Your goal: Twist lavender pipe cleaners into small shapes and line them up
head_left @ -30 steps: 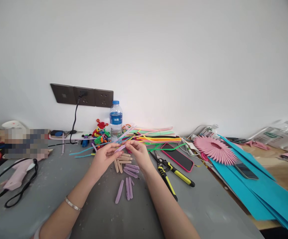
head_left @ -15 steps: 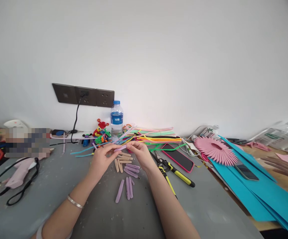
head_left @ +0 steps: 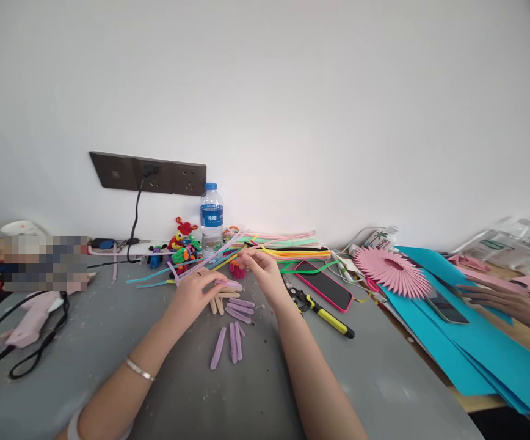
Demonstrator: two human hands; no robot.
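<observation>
Between the thumb and fingers of my left hand (head_left: pixel 197 294) is a short lilac pipe-cleaner piece (head_left: pixel 232 285). My right hand (head_left: pixel 261 273) is raised to the right of it, thumb and fingertips pinched together; what they hold, if anything, is too small to make out. Just below the hands lie beige folded pieces (head_left: pixel 220 302) and several lilac folded pieces (head_left: pixel 239 313). More lilac pieces (head_left: pixel 233 342) rest nearer to me on the grey table (head_left: pixel 192 391).
A water bottle (head_left: pixel 212 220) stands behind, beside colourful pipe cleaners (head_left: pixel 297 252). Yellow-handled pliers (head_left: pixel 329 319) and a pink-edged phone (head_left: pixel 326 287) lie right. A glue gun (head_left: pixel 31 324) lies left. Another person's hands (head_left: pixel 512 302) are over blue paper (head_left: pixel 471 360).
My right hand has come away from the lilac piece, which stays in my left hand. The other person's hand has reached further in, and a second hand shows. The view has shifted slightly.
</observation>
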